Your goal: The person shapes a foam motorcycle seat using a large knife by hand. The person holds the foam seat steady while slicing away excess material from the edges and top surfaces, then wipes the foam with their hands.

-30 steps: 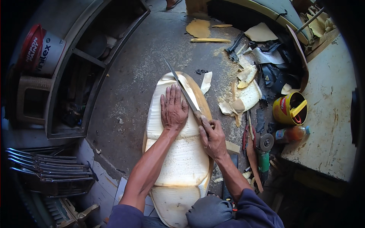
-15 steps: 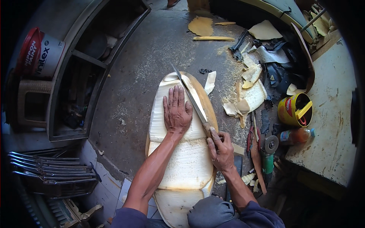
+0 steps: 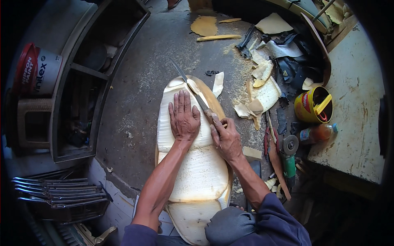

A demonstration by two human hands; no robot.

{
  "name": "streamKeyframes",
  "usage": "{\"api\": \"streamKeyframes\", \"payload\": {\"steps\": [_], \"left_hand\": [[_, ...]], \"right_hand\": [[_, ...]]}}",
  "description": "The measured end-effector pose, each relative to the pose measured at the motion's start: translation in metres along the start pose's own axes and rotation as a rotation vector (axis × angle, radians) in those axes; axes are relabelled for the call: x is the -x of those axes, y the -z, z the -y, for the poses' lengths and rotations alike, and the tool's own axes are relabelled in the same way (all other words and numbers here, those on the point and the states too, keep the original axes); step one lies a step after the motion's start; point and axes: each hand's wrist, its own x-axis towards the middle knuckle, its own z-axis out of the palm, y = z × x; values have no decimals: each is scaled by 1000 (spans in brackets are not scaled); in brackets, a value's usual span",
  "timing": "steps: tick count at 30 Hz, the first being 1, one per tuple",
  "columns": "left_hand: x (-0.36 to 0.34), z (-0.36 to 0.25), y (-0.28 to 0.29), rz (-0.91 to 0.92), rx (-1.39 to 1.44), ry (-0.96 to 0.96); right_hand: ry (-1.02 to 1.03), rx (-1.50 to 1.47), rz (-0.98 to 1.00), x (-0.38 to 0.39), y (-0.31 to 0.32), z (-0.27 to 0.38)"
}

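A long cream foam seat pad (image 3: 197,176) lies lengthwise on the concrete floor in front of me. My left hand (image 3: 183,118) presses flat on its upper half, fingers spread. My right hand (image 3: 225,137) grips the handle of a long knife (image 3: 193,88) at the pad's right edge. The blade runs up and to the left along the foam's upper right side, its tip past the pad's top. A thin curl of cut foam lies against the blade.
Foam offcuts (image 3: 262,88) and black scraps litter the floor to the right. An angle grinder (image 3: 288,158), a yellow can (image 3: 312,107) and a bottle (image 3: 318,133) lie near a white board. A metal shelf frame (image 3: 78,86) and a paint bucket (image 3: 39,69) stand left.
The right hand has slid the knife back and forth along the pad's right edge, drawing down toward me, then pushing up again. The left hand stays pressed on the foam.
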Motion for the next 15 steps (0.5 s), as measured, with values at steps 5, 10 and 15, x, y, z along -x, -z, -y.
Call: {"api": "streamKeyframes", "payload": {"steps": [5,10,15], "left_hand": [[6,3,3,16,-42,25],[-1,4,1,30,-35,16],[-1,2,1,15,-48,18]], "right_hand": [[-56,-62,-25,35,-1,2],[-52,2,14,13,-6,-3],[-94,-22,21,22,-2,-5]]}}
